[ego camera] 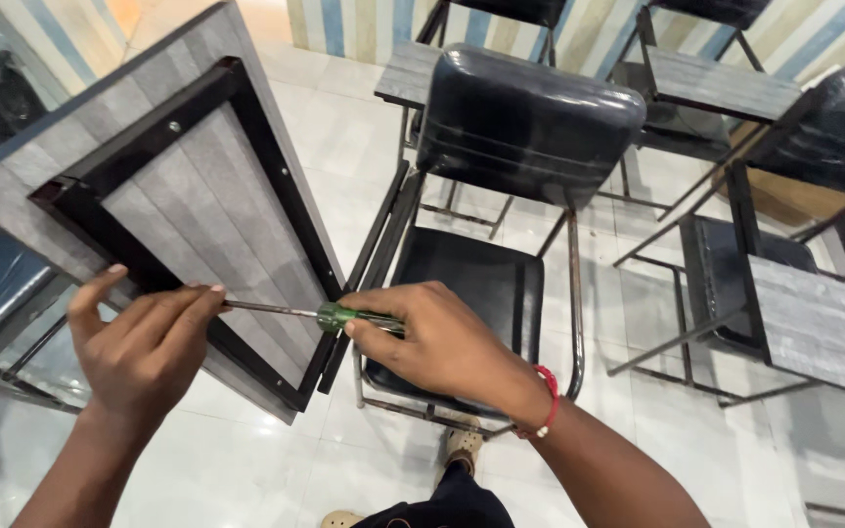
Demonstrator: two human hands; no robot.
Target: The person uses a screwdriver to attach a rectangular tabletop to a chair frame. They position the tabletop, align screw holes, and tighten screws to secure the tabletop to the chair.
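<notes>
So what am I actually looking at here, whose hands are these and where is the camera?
There is no machine here. The one picture comes from a camera worn on a person's head, looking down, so the two hands are that person's own. The right hand, with a red cord bracelet at the wrist, grips the green handle of a screwdriver. The fingers of the left hand pinch the far end of its metal shaft, right against a black metal frame. That frame is fixed to the underside of a grey wood-look board, which is tilted up on edge. Just behind stands a black padded chair on a thin metal frame, with more chairs and grey writing boards around it on a pale tiled floor. The person's foot shows at the bottom.
</notes>
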